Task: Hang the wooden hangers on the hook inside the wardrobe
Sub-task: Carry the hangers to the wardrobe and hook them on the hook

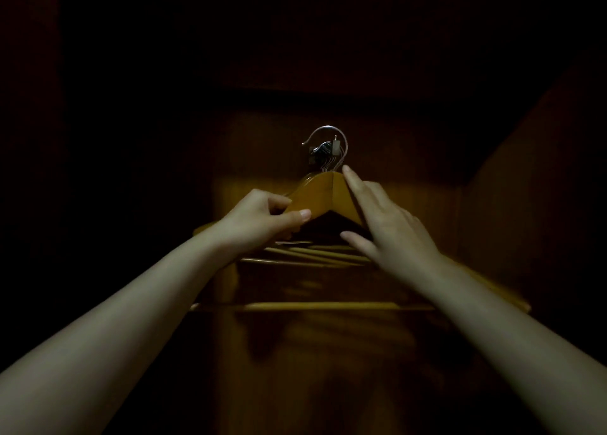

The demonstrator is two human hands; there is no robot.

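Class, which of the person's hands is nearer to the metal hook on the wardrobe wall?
Right. The right hand has a fingertip at the hanger peak, just below the hook. The left hand grips the hanger's left arm, lower down.

Wall hook (323,152), small, metal, fixed to the dark wooden back panel (262,138) of the wardrobe. Carries a bunch of wooden hangers (325,193) by their wire hooks (328,132); crossbars fan out below. Exact count unclear in the dim light.
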